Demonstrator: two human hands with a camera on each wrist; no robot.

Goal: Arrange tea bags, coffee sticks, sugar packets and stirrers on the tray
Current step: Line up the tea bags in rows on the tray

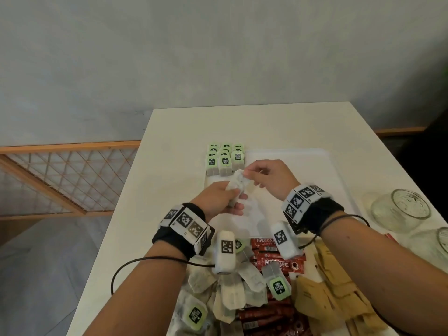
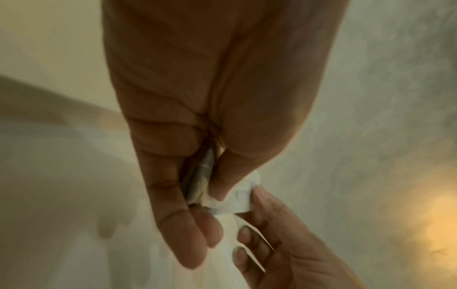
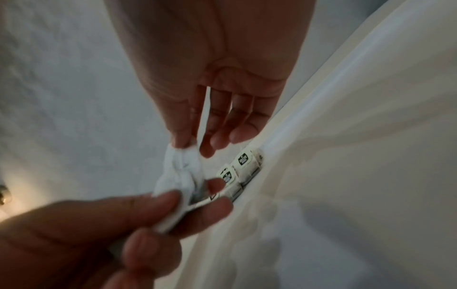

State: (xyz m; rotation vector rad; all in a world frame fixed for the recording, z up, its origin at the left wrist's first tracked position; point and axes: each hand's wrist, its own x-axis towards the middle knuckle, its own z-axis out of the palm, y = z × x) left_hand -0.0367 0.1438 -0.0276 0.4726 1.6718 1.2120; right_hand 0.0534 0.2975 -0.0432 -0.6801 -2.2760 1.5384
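Observation:
Both hands hold one crumpled white tea bag [image 1: 238,183] just above the white tray [image 1: 308,175]. My left hand [image 1: 232,194] grips its lower end between thumb and fingers. My right hand [image 1: 246,174] pinches the upper end with thumb and forefinger, the other fingers loose. In the left wrist view the tea bag [image 2: 236,193] shows between the left hand [image 2: 205,187] and the right hand [image 2: 259,232]. In the right wrist view the right hand [image 3: 189,145] pinches the tea bag [image 3: 180,170] above the left hand [image 3: 188,203]. Rows of green-tagged tea bags [image 1: 225,158] stand in the tray's far left corner.
On the near edge of the table lies a mixed pile: loose tea bags [image 1: 232,294], red coffee sticks [image 1: 274,263] and brown sugar packets [image 1: 339,294]. Two glass jars [image 1: 402,209] lie on the table to the right. The tray rim [image 3: 309,121] runs beside the arranged tea bags [image 3: 243,166].

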